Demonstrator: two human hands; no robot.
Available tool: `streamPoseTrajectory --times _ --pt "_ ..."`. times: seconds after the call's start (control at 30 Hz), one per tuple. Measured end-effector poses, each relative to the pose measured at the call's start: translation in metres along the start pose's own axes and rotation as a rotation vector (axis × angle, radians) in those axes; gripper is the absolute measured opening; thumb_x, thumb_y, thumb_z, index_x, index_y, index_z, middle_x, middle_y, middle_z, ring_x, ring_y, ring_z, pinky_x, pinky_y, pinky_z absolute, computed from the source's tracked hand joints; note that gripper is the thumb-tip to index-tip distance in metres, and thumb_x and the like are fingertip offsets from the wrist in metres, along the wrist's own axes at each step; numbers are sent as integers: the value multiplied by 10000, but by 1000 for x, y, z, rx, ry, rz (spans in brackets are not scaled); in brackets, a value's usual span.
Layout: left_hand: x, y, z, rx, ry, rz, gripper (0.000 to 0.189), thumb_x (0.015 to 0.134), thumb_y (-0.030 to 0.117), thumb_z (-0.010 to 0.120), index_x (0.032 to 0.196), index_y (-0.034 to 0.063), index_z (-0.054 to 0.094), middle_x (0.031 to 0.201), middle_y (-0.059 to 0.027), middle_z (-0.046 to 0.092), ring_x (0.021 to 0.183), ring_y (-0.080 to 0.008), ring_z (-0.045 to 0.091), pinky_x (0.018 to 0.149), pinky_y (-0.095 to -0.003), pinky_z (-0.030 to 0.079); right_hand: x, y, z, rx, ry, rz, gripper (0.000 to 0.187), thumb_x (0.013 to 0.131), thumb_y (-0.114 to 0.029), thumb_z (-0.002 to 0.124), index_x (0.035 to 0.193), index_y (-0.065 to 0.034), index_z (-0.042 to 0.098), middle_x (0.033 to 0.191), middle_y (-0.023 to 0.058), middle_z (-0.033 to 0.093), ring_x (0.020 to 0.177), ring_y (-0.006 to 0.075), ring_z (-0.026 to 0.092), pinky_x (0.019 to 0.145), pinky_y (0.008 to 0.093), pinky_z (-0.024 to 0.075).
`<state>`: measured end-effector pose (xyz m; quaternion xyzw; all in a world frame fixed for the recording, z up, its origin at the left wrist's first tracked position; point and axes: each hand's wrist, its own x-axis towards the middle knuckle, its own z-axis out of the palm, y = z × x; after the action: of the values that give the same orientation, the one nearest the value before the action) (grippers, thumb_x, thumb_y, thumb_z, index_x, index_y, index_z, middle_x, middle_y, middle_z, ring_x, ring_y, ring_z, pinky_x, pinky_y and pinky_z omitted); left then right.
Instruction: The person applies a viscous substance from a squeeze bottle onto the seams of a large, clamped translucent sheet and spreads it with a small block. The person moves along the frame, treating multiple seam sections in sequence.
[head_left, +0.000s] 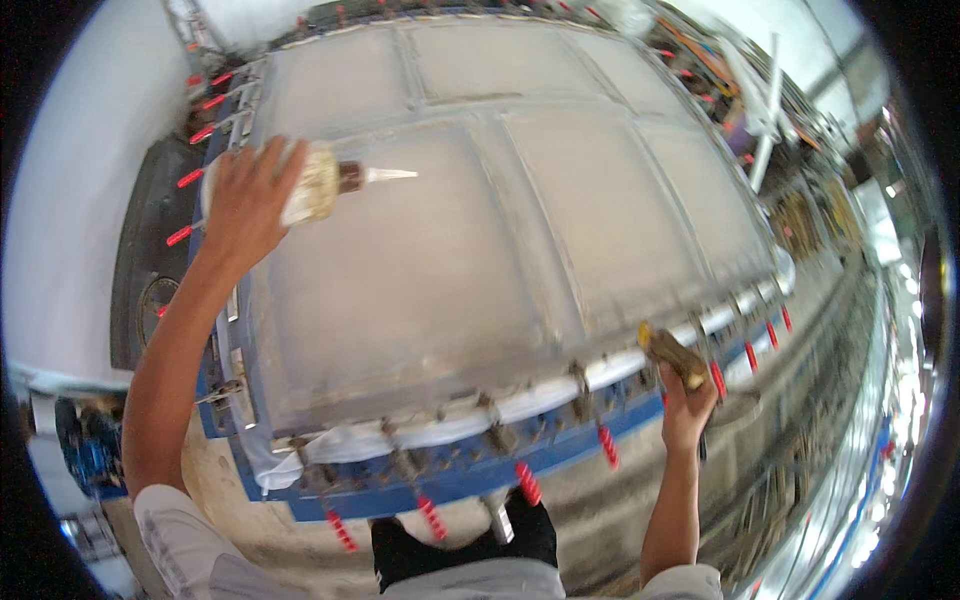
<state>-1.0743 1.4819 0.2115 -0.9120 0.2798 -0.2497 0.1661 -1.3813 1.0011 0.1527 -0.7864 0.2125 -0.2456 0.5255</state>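
Observation:
My left hand (259, 199) is closed around a squeeze bottle (319, 187) with a brown cap and a pale tapered nozzle that points right. It is held above the left part of a large framed panel (405, 262), whose flat beige fields are divided by greyish strips. At the panel's near right edge, my right hand (686, 405) grips a worn brown tool, perhaps a brush or scraper (675, 356), with a yellowish tip. White cloth or film (420, 431) runs along the panel's near edge, under several toggle clamps with red handles (527, 484).
A blue metal frame (360, 499) borders the table under the panel. More red-handled clamps (202, 133) line the left side. Long strips and a white pipe (766, 120) lean at the upper right. A white wall (75, 187) stands to the left.

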Motion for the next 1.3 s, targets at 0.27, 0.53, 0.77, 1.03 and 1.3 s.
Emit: streamPoseTrajectory --times 0.27,0.53,0.77,1.03,1.3 --pt "216 104 66 474 -181 123 726 751 123 793 1413 138 494 1267 -105 613 1202 -297 568 1015 -475 418 102 92 -49 91 -141 -3 280 900 -55 741 1158 23 665 1027 44 699 932 114 631 821 265 507" --pt "301 146 119 473 -333 91 559 757 130 789 1276 133 581 1080 -75 682 1035 -236 656 917 -400 438 154 142 -78 175 -157 172 354 847 -76 791 1168 28 684 1120 117 724 1040 203 677 955 351 521" --pt "314 153 127 496 -401 105 476 805 161 767 1251 133 602 1076 -67 702 1001 -262 679 954 -432 443 187 144 -69 152 -163 175 369 821 -25 788 1173 17 685 1138 128 726 1064 219 677 949 359 531" --pt "267 163 96 324 -374 229 555 779 78 734 1303 119 556 1075 -97 662 997 -273 643 913 -429 447 191 134 -57 203 -162 143 287 871 -57 773 1130 28 680 1039 69 711 954 136 641 859 300 522" --pt "138 204 14 209 -277 309 550 799 118 714 1322 112 546 1038 -94 644 1004 -279 625 959 -434 415 218 91 30 296 -389 154 240 933 -85 711 1137 38 685 1053 59 703 960 129 625 894 287 500"
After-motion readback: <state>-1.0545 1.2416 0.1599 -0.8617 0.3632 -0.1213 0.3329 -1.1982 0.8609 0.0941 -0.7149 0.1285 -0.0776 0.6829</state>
